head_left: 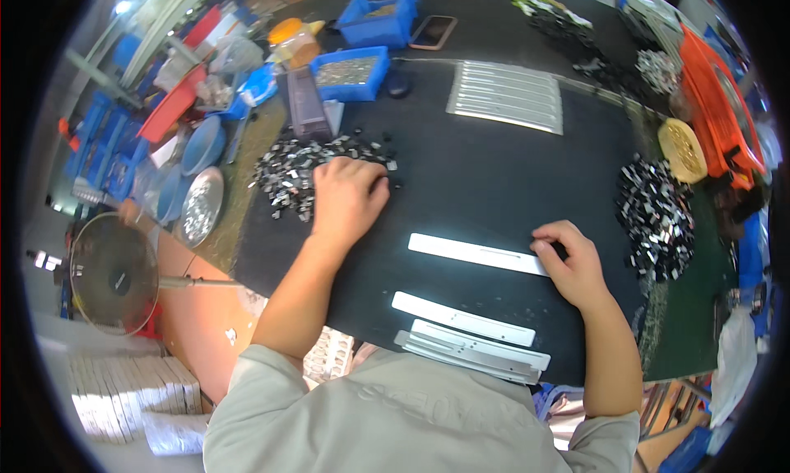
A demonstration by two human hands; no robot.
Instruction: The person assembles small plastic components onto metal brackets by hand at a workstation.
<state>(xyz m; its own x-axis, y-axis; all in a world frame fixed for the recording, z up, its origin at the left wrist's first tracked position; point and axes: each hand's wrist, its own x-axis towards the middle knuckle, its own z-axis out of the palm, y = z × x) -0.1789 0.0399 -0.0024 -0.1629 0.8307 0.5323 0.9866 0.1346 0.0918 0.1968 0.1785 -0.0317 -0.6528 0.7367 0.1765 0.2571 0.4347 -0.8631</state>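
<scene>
My left hand [350, 195] rests at the right side of a pile of small black and silver pieces [284, 173]. Its fingers curl down and inward; whatever is in them is hidden. On the dark mat, my right hand [573, 265] grips the right end of a flat white strip [469, 252] between thumb and fingers. Closer to my body lie another white strip [461, 317] and a small overlapping stack of similar strips [477, 354], with small holes near some ends.
A second pile of black and silver pieces [656, 218] lies at the right, beside a yellow bowl [682, 150]. At the back are a ridged silver sheet [506, 96], blue bins [352, 71] and a phone [434, 32]. A fan [114, 273] stands at the left.
</scene>
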